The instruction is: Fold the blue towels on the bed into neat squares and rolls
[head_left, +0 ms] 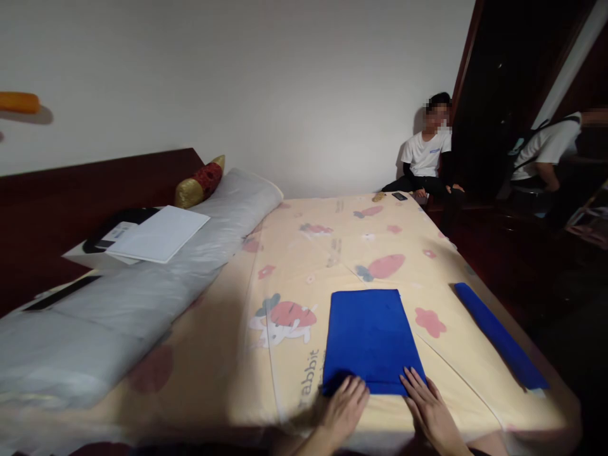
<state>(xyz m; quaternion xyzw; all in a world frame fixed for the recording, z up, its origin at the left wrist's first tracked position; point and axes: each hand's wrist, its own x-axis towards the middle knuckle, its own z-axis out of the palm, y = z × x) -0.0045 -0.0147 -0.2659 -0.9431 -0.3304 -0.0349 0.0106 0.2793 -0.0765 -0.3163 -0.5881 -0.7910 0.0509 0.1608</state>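
A blue cloth (pixel 369 335) lies flat on the bed as a neat rectangle, with a narrow fold line along its near edge. At the near left corner, my left hand (pixel 346 405) curls its fingers over that edge, its thumb hidden. My right hand (pixel 430 405) rests on the near right corner, fingers stretched out and slightly apart. Farther right, a long, narrow folded blue cloth (pixel 498 335) lies along the side of the bed, away from both hands.
The bed (pixel 327 272) has a cream sheet with carrot and rabbit prints. A grey quilt (pixel 156 304) lies along the left with a white flat box (pixel 159 234) on it. A red and gold pillow (pixel 202 183) leans behind. Two people sit at the far right.
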